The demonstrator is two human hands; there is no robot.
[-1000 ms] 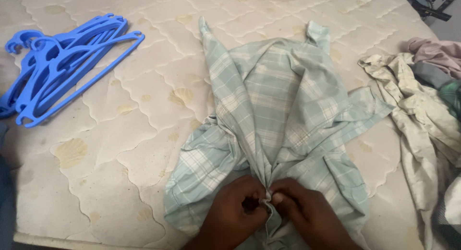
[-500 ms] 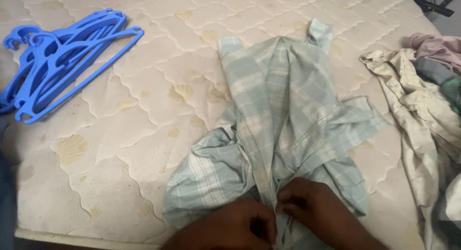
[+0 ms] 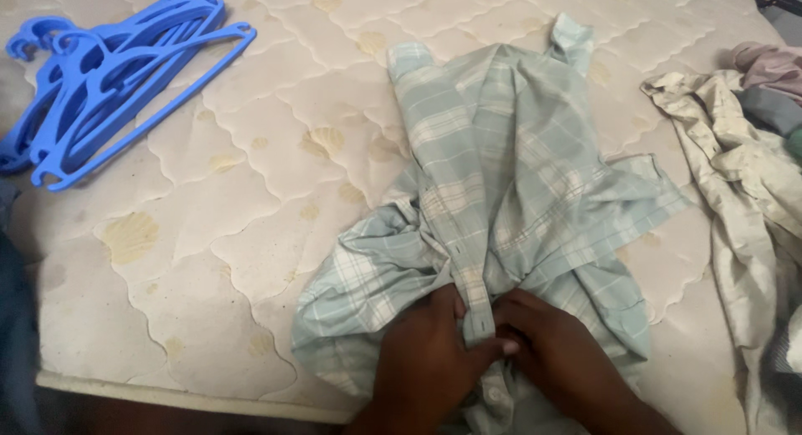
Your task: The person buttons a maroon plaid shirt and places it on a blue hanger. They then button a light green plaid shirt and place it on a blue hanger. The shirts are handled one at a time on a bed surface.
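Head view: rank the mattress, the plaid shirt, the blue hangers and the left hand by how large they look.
1. Mattress, fills most of the frame.
2. Plaid shirt.
3. Blue hangers, a stacked bunch.
4. Left hand, though it is nearest the camera and partly cut off, so its rank below the hangers is unsure.

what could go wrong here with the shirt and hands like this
1. The shirt lies bunched and twisted on the mattress, so the button strip pinched between the left hand and right hand may close out of line, one hole off.
2. A sleeve is crumpled under the left side; fastening over it could trap creases.
3. The cream garment lies close on the right and could get dragged along if the shirt is pulled.
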